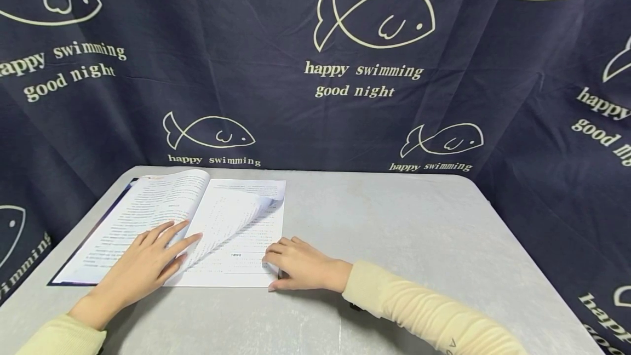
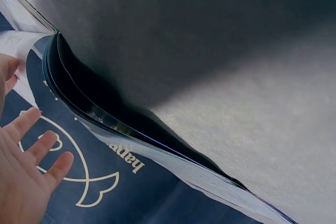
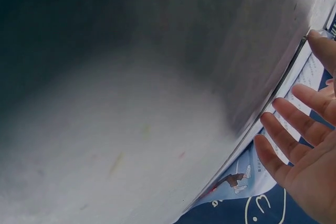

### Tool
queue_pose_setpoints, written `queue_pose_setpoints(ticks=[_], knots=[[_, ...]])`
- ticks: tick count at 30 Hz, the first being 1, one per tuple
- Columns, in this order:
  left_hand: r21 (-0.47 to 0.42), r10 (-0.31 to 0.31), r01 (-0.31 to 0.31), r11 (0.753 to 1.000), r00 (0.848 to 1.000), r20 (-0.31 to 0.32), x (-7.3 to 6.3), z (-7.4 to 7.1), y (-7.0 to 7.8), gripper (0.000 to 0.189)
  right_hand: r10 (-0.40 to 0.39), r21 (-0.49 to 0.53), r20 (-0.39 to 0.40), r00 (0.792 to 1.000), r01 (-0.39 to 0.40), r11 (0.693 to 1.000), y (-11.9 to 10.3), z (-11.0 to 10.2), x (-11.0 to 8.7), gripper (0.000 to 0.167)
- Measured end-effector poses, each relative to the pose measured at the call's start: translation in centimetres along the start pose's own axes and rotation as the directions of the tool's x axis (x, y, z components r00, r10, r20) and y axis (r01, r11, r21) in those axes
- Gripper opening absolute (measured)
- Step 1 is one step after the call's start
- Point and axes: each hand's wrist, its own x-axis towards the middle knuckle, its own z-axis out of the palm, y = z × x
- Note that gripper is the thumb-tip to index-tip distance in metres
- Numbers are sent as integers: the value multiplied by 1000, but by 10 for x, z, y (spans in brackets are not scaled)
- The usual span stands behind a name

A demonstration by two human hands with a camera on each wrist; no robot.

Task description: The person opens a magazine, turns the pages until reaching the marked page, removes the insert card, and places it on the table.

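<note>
An open book (image 1: 133, 229) with printed text lies on the left half of the table. One leaf (image 1: 229, 215) is lifted and curls diagonally over the right-hand page. Near the spine, my left hand (image 1: 143, 262) lies over the left page, fingers spread and fairly straight; the left wrist view shows the hand (image 2: 26, 177) beyond the book's thick near edge (image 2: 210, 177). My right hand (image 1: 305, 264) rests at the lower right corner, fingertips on the page and thumb by the near edge. Its fingers (image 3: 286, 121) look extended in the right wrist view, above an illustrated page (image 3: 236, 179).
The grey table (image 1: 394, 223) extends to the right of the book. A dark blue curtain (image 1: 276, 70) with fish drawings and lettering hangs behind the table and along both sides.
</note>
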Motion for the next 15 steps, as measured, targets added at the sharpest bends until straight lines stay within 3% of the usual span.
queue_pose_setpoints(ticks=[3,6,15], knots=[[-18,-18,18,1000,1000,22,-1,0,0,41,6,-4,2,1000,-6,1000,-1,0,0,50],[-28,-27,28,999,999,36,-1,0,0,45,10,-7,3,1000,-10,1000,-1,1,0,49],[-6,25,-25,1000,999,-22,0,2,-2,59,20,-17,13,1000,-19,1000,-1,1,1,50]])
